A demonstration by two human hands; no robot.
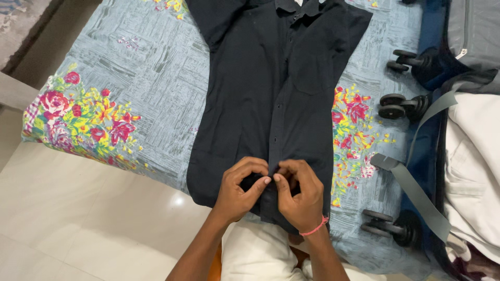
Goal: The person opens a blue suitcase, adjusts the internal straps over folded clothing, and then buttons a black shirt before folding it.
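Black shirt [271, 104] lies flat; left hand [240, 188] and right hand [301, 193], fingers curled, pinch its lower placket together.

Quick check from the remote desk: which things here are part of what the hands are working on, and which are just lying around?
In hand:
- black shirt, flat on the bed, placket pinched at the hem
- left hand
- right hand

Lying about:
- floral bedsheet
- open suitcase with wheels
- grey strap
- white clothes in the suitcase
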